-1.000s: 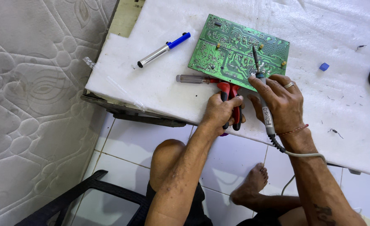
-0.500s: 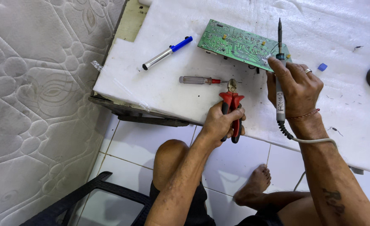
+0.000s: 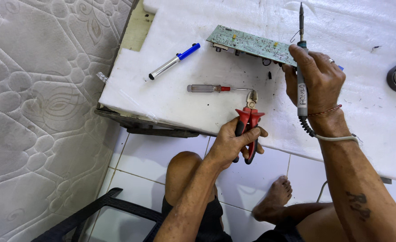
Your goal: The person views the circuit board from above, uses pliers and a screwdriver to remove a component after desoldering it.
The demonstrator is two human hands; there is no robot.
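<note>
Right hand (image 3: 316, 83), grasping the upright soldering iron (image 3: 301, 67), tilts the green circuit board (image 3: 251, 44) mid-table, long axis left-right; left hand (image 3: 236, 143) grips red-handled pliers (image 3: 249, 121) at the near edge, below the board.

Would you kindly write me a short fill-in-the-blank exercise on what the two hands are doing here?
1. The left hand grips red-handled ____.
2. The right hand holds a soldering iron with its tip pointing ____.
3. The circuit board is tilted up by the ____ hand.
4. The screwdriver lies on the white ____.

Missing words: pliers; up; right; foam
</note>
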